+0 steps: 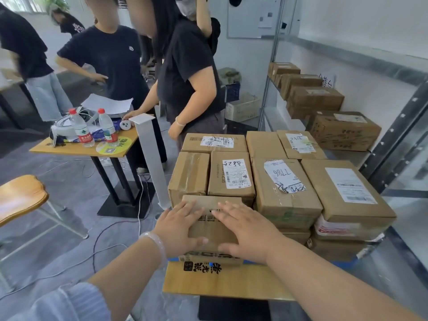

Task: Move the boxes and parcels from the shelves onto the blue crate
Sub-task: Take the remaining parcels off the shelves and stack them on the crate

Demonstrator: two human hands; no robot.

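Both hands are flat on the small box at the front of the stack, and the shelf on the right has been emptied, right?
Not quite. The head view shows both hands, left hand and right hand, on the small box, but the shelf still holds several cardboard boxes.

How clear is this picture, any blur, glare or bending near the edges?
Head view: even, soft indoor light, no hard shadows or glare. The left hand and right hand on the small box look slightly soft. Wide-angle distortion bends the shelf post and stretches the forearms. Faces at the top are blurred.
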